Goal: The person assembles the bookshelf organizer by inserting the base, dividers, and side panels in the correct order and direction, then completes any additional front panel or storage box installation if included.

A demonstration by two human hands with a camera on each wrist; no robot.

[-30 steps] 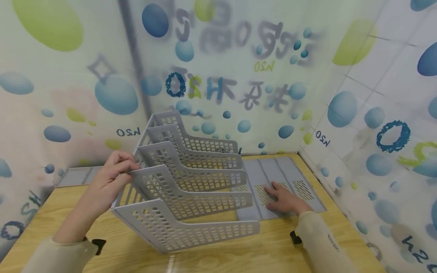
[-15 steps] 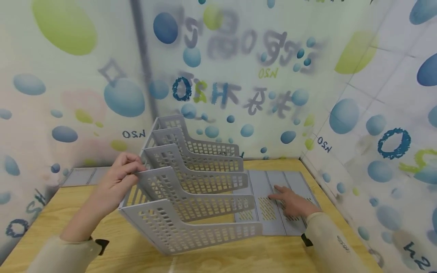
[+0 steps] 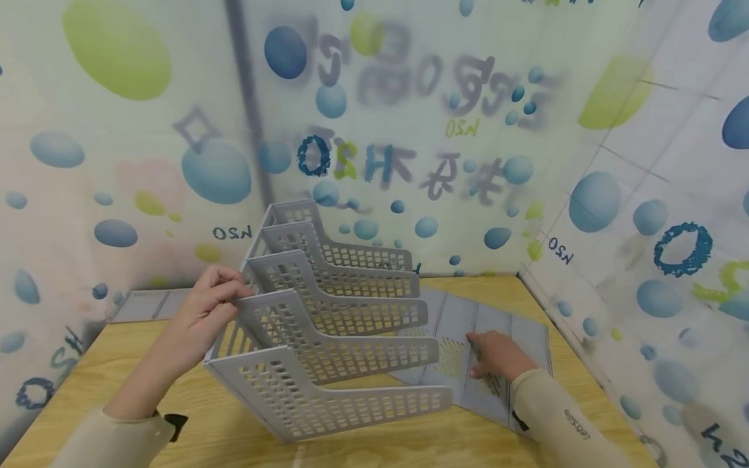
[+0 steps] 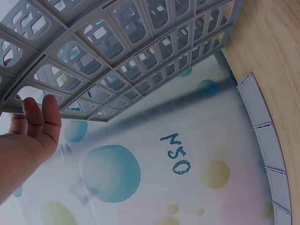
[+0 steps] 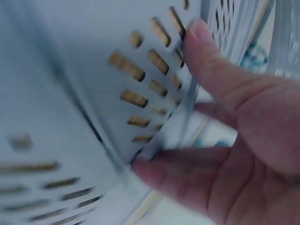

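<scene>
A grey plastic file rack (image 3: 310, 388) with several upright mesh dividers stands on the table. Its near left corner is tilted toward me. My left hand (image 3: 207, 312) pinches the top edge of its back side. In the left wrist view, the fingertips of that hand (image 4: 35, 124) show at the lattice back (image 4: 70, 35). To the right lies a flat grey hinged panel (image 3: 491, 318) with slotted patches, partly hidden behind the rack. My right hand (image 3: 497, 354) is on it. In the right wrist view, thumb and fingers (image 5: 201, 47) grip one slotted section (image 5: 159, 108) between fold lines.
A second grey hinged panel (image 3: 143, 305) lies at the back left of the wooden table (image 3: 363, 450). Bubble-printed curtains (image 3: 374, 104) hang behind the table and along its right side.
My right hand has drawn the hinged panel nearer and turned it, so it now lies slanted. The left hand keeps its hold on the rack. The head view has shifted slightly.
</scene>
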